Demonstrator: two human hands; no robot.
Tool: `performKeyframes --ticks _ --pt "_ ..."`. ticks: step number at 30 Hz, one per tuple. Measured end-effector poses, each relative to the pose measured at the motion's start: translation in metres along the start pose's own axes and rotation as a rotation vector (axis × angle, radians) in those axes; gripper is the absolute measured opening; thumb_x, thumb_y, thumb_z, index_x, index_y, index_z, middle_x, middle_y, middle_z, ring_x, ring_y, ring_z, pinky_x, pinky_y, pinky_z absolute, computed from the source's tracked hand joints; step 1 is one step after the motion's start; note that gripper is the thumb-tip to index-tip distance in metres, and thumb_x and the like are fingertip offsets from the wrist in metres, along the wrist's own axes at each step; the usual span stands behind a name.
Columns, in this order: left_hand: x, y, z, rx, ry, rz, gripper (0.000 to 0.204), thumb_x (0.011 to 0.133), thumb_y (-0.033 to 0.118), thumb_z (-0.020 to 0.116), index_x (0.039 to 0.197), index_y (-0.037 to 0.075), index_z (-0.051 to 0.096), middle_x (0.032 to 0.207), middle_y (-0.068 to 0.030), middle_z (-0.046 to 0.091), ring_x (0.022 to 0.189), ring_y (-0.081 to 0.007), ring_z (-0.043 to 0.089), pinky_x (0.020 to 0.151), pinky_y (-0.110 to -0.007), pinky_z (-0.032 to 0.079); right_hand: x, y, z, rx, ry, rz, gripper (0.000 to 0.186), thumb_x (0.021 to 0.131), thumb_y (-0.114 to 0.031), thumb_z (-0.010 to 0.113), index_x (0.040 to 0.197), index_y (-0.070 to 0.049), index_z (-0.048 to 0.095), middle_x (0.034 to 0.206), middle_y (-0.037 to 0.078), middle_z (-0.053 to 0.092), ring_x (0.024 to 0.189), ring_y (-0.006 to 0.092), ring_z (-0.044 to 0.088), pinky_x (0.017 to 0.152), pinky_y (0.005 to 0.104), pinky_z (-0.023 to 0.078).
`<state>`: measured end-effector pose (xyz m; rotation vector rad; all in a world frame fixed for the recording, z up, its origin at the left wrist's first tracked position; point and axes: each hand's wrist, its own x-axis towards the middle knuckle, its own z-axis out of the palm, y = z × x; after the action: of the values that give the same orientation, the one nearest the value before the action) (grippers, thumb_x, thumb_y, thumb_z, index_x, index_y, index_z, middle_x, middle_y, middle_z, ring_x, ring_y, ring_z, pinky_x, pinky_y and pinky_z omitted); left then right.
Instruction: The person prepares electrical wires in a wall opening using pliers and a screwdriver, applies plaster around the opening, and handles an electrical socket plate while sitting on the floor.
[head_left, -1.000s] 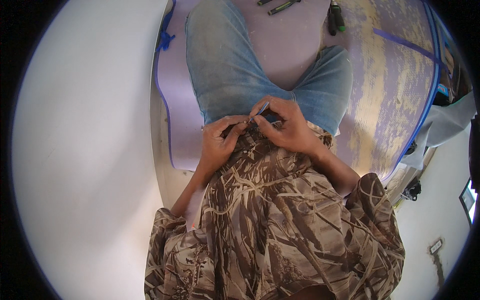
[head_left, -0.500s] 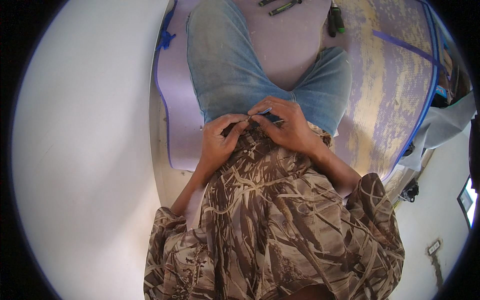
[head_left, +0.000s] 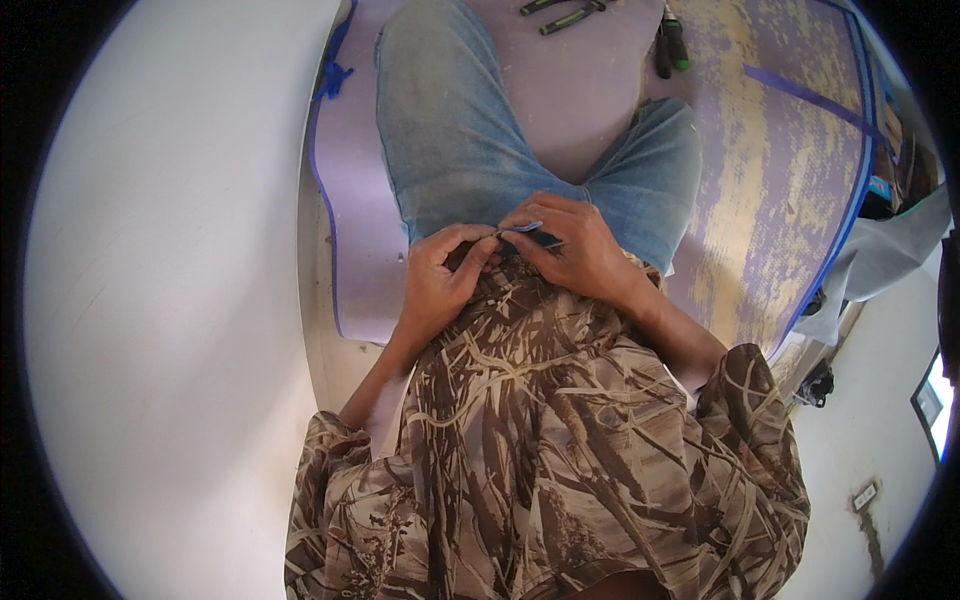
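Both hands meet in my lap, fingertips nearly touching over the camouflage-patterned shirt [head_left: 540, 420] and blue jeans [head_left: 450, 130]. My left hand [head_left: 437, 275] is closed in a pinch of thumb and forefinger; whatever lies between them is too small to name. My right hand [head_left: 588, 255] is closed too, thumb against fingers, on a thin blue strip [head_left: 528, 227] whose bent end shows above the thumb. Its other end disappears among the fingertips, where the two pinches come together.
Pliers with black and green handles [head_left: 573, 17] lie on the purple mat [head_left: 365, 285] ahead. Another black-and-green-handled tool [head_left: 677, 45] lies past my right knee. A purple strip [head_left: 805, 95] crosses the worn mat section at right. White wall [head_left: 170, 250] stands close on my left.
The hands hold nearly the same place. The blue strip has tipped slightly flatter at the right fingertips. The rest of the scene has barely shifted.
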<state>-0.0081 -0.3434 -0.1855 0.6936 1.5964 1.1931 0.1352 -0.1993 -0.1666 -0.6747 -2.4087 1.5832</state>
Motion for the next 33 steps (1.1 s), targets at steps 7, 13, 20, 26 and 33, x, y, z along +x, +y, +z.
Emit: performKeyframes --ticks 7,13,20,26,33 --pt "0.0 0.003 0.002 0.07 0.01 -0.025 0.015 0.094 0.011 0.065 0.098 -0.002 0.07 0.086 -0.01 0.072 0.072 -0.0121 0.067 0.067 -0.026 0.052 -0.007 0.008 0.016 -0.197 0.124 -0.176 0.023 0.077 0.002 0.071 0.1 -0.001 0.07 0.093 0.014 0.069 0.081 0.0293 0.069 0.069 0.0357 0.055" --pt "0.003 -0.012 -0.008 -0.096 -0.113 -0.092 0.017 0.096 0.013 0.061 0.1 -0.003 0.068 0.084 -0.0072 0.07 0.074 -0.0124 0.067 0.067 -0.025 0.053 0.003 0.021 0.012 0.191 -0.049 -0.041 0.026 0.075 0.003 0.069 0.1 -0.003 0.069 0.095 0.013 0.068 0.086 0.0308 0.067 0.074 0.0389 0.054" --pt "0.008 -0.011 -0.012 -0.22 -0.113 -0.228 0.021 0.099 0.017 0.059 0.105 -0.002 0.065 0.087 -0.009 0.07 0.077 -0.0141 0.068 0.065 -0.025 0.054 0.01 0.01 0.021 -0.05 0.102 -0.155 0.013 0.082 -0.001 0.07 0.095 -0.002 0.071 0.091 0.014 0.069 0.084 0.0277 0.068 0.074 0.033 0.053" --pt "0.008 0.001 -0.007 -0.276 -0.043 -0.168 0.021 0.1 0.017 0.058 0.108 -0.002 0.065 0.098 -0.0095 0.07 0.082 -0.0162 0.07 0.068 -0.026 0.055 0.014 0.023 0.016 0.782 0.007 0.209 0.012 0.086 -0.002 0.068 0.098 -0.001 0.072 0.092 0.011 0.071 0.086 0.0216 0.067 0.077 0.0314 0.053" --pt "0.005 -0.005 -0.007 -0.255 -0.065 -0.096 0.022 0.101 0.016 0.055 0.111 -0.001 0.066 0.104 -0.01 0.069 0.089 -0.0173 0.069 0.075 -0.027 0.057 0.01 0.006 0.015 0.278 0.131 -0.038 0.015 0.085 0.001 0.067 0.099 -0.002 0.071 0.096 0.012 0.069 0.086 0.0224 0.068 0.074 0.0312 0.054"
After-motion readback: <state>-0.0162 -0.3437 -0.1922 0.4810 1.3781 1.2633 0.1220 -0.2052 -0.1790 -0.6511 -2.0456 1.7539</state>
